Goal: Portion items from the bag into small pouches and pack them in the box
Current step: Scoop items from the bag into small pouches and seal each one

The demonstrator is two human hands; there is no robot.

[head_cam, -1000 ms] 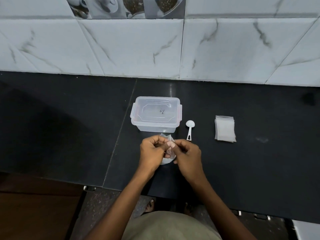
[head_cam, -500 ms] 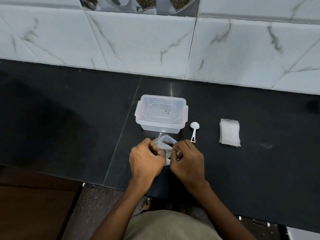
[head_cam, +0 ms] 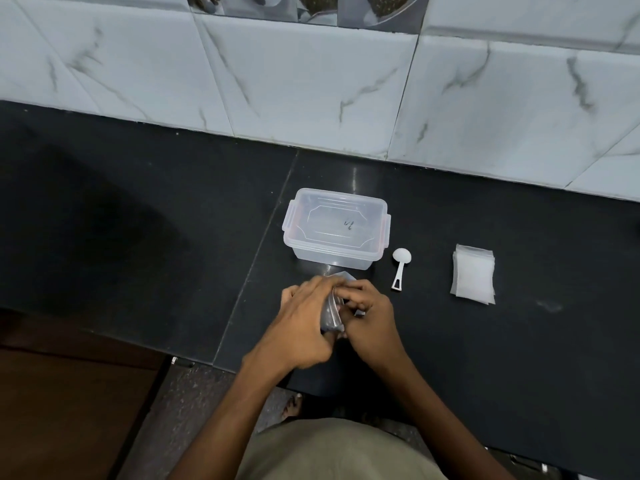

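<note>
Both hands meet low over the black desk point(head_cam: 485, 341), just in front of the lidded clear box point(head_cam: 335, 227). The left hand point(head_cam: 301, 327) and right hand point(head_cam: 369, 318) each curl a tight grip on the clear bag point(head_cam: 330, 315) between them, knuckles up.

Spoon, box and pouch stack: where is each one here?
spoon point(head_cam: 399, 268): head view, on its white handle just below the bowl.
box point(head_cam: 335, 226): head view, on the middle of its clear lid.
pouch stack point(head_cam: 473, 274): head view, on the top pouch's face.
</note>
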